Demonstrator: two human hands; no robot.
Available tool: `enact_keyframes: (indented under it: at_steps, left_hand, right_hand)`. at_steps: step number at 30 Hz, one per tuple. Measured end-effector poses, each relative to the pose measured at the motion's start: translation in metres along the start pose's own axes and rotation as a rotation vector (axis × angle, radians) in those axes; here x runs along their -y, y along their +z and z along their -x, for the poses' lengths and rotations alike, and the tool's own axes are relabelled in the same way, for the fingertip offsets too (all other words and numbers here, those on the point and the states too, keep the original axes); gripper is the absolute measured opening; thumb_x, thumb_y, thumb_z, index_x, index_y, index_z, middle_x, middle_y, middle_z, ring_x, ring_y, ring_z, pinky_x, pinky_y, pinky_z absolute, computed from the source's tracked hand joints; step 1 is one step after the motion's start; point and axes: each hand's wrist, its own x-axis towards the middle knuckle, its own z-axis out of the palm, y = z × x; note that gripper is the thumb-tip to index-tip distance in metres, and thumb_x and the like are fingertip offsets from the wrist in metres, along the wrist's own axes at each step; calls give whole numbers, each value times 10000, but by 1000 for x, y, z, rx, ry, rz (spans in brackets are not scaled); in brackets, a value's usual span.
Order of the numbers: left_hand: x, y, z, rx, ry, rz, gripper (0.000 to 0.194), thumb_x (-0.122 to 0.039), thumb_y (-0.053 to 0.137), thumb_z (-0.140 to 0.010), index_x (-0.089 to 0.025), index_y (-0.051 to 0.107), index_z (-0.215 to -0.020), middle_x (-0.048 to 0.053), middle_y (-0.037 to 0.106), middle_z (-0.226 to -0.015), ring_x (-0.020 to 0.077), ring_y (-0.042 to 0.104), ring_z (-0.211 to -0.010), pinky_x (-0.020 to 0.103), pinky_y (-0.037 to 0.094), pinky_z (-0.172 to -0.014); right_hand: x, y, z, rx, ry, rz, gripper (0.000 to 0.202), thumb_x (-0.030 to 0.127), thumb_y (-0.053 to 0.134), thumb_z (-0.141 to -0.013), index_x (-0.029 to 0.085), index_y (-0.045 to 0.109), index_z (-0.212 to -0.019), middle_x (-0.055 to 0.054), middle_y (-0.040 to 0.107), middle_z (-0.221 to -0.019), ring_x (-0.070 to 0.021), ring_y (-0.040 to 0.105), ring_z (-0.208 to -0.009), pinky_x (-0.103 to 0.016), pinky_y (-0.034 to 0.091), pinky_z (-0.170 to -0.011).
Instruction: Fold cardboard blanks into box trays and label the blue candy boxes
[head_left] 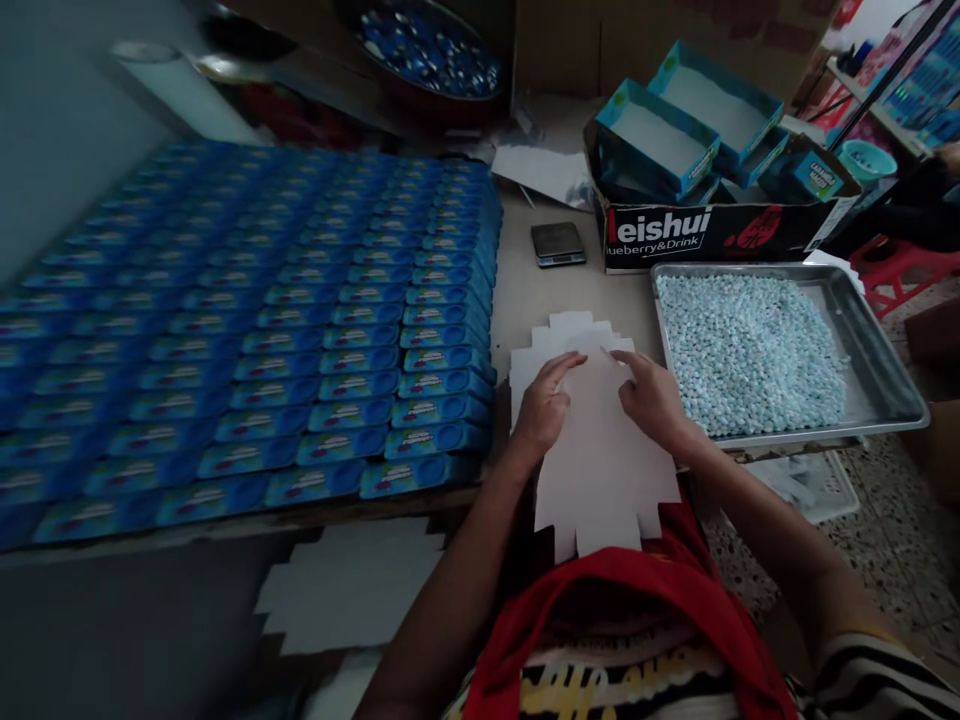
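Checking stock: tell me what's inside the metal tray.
Pale blue pieces fill most of the metal tray; its right end shows bare metal. The pieces hide what's beneath.

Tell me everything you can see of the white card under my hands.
The white card looks like thin, plain, matte cardboard, with stepped edges at the far end and notched tabs at the near one. It lies roughly flat, lengthwise, its near end by the red cloth. Your left hand and right hand rest on its far half. Whether it is one sheet or several, I cannot tell.
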Motion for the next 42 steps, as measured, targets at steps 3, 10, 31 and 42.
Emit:
enact_keyframes:
  at_steps: [3, 10, 31, 42]
  left_hand:
    - [9, 2, 2, 14, -42, -20, 843, -141, 549, -612, -221, 618, -1448, 51, 714, -1405, 303, 633, -1317, 496, 445, -1214]
    - [2, 7, 3, -65, -115, 12, 587, -196, 625, -638, -230, 734, -1215, 72, 698, -1262, 314, 642, -1216, 486, 474, -1158]
    - [-7, 33, -10, -322, 12, -232, 228, -353, 617, -946, -231, 561, -762, 10, 615, -838, 199, 584, -898, 306, 466, -910]
    - [-6, 9, -32, -93, 45, -475, 166, -97, 791, -685, -244, 739, -741, 69, 704, -816, 324, 665, -952, 479, 509, -1027]
  right_hand:
    - [3, 1, -9, 160, 30, 161, 489, 102, 549, -860, 205, 727, -1304, -104, 778, -1258, -271, 725, -1134, -378, 533, -1033]
    - [-4, -7, -14, 273, 38, 225, 339, 192, 453, -1053, 166, 726, -1253, -126, 768, -1220, -248, 712, -1133, -332, 501, -1000]
    - [-1, -16, -24, 281, -24, 72, 449, 286, 410, -1034, 153, 650, -1389, -116, 788, -1093, -250, 714, -978, -345, 490, -891]
    - [20, -14, -91, 585, -211, 502, 235, 339, 754, -879, 256, 868, -1068, -71, 802, -987, -246, 701, -933, -310, 436, -772]
